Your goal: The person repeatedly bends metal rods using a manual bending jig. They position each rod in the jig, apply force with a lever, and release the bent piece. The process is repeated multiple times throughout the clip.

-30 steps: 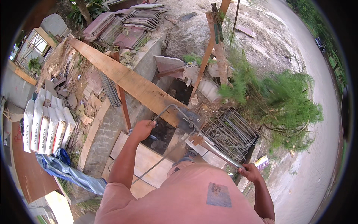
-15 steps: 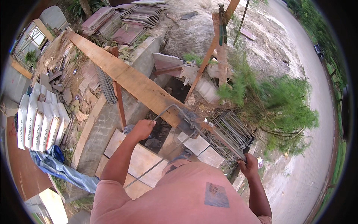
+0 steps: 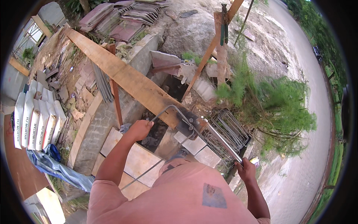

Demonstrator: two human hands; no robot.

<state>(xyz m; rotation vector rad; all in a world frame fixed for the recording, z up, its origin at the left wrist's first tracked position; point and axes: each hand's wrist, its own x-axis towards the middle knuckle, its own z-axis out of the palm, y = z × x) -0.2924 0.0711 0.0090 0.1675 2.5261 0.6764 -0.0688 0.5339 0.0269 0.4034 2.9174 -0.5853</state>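
**Outdoor bending bench: both hands on the steel**

Outdoors on a rough building site, a long wooden plank (image 3: 130, 80) runs diagonally as a workbench, with a metal bending jig (image 3: 190, 125) fixed near its lower end. A thin steel rod (image 3: 164, 110) sits in the jig at that end, already curved into a corner, its long tail running down past the person's chest. The left hand (image 3: 141, 128) is closed in a full fist around the rod just off the plank's near edge. The right hand (image 3: 246, 170) is wrapped tight round the far end of the bender lever (image 3: 222, 140), a long steel bar reaching out from the jig.

Rod of this kind looks stiff and springy, fairly light, and likely rough or rusty; it is best held close to the jig. The lever is best held at its outer end.

Beside the plank's lower end lies a stack of finished stirrups (image 3: 229, 130). Mortar bags (image 3: 35, 119) stand at left, roof tiles (image 3: 119, 18) at top.
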